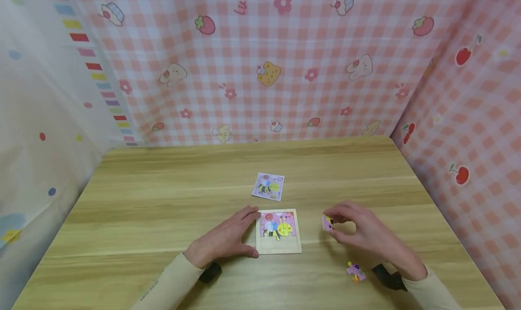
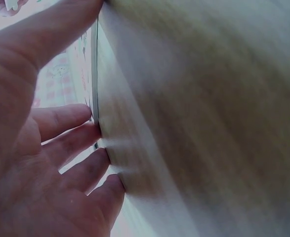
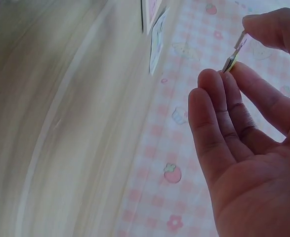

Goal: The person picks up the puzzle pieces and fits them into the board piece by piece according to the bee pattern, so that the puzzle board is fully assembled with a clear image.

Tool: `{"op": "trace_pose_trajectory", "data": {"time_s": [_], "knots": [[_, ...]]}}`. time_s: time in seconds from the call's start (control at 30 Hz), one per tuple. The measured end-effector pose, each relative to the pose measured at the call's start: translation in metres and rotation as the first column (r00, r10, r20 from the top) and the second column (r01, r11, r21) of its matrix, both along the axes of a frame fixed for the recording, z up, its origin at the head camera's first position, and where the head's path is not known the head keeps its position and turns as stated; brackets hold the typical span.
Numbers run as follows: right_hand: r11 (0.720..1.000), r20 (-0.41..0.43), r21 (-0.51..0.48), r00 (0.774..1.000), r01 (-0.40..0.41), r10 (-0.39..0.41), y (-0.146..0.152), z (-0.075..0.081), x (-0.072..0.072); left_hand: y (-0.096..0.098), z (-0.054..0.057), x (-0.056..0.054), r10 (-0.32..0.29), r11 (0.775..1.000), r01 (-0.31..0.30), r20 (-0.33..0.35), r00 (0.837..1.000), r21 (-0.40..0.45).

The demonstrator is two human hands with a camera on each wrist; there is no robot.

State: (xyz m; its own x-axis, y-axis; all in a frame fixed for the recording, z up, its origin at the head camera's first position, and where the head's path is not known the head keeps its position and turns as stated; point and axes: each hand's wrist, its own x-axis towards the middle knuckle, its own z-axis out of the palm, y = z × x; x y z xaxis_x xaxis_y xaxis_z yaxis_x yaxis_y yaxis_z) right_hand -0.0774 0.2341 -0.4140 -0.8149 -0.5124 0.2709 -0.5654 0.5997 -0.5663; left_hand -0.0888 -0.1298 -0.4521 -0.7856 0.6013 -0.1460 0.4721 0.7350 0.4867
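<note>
And on the far left, a white cloth (image 1: pixel 32 70) dotted with colour is seen hung beside the table (image 1: pixel 163 179). Next along, a pale sleeve (image 1: pixel 167 285) is met, then a black strap (image 1: pixel 210 273) at the wrist, and here's the left hand (image 1: pixel 225 235): nothing is gripped by it, the fingers are stretched out, and the tray's left edge is touched, thumb at the near corner, fingertips at the far one.

Just beyond the tray a card (image 1: pixel 268 186) is laid, printed with a bee, slightly turned. The middle now, and the tray (image 1: pixel 281 246)! It is set flat on the table; its far part is filled with joined bee pieces (image 1: pixel 285 228), while plain wood is shown along the near part, with one yellow tab jutted into it. Behind it all, a pink checked cloth (image 1: pixel 244 39) is hung.

Right of the tray, well apart from it, the held piece (image 1: pixel 327 223) is pinched between thumb and fingertips of the right hand (image 1: pixel 358 224), a firm little hold, seen nearly edge-on from the right wrist. Below that hand, a loose piece (image 1: pixel 356 272) in purple, yellow and orange is left lying on the table. Another strap (image 1: pixel 388 277) is worn there, and at the far right a cherry-printed cloth (image 1: pixel 488 143) is hung.
</note>
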Motion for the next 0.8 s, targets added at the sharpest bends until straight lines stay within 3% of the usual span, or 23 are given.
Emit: {"op": "trace_pose_trajectory", "data": {"time_s": [0.33,0.57,0.8], "knots": [[0.999,0.0,-0.026,1.0,-0.028,0.028,-0.018,0.002,-0.003,0.0,0.0,0.0,0.007,1.0,-0.007,0.012,1.0,0.0],[0.994,-0.017,-0.096,0.998,-0.061,0.059,-0.03,-0.002,-0.005,0.0,-0.001,0.0,0.018,0.999,-0.019,0.033,0.999,0.028],[0.994,0.006,-0.074,0.997,-0.078,0.079,-0.042,-0.003,-0.005,-0.001,-0.002,0.0,0.016,0.999,-0.016,0.023,1.0,0.039]]}}
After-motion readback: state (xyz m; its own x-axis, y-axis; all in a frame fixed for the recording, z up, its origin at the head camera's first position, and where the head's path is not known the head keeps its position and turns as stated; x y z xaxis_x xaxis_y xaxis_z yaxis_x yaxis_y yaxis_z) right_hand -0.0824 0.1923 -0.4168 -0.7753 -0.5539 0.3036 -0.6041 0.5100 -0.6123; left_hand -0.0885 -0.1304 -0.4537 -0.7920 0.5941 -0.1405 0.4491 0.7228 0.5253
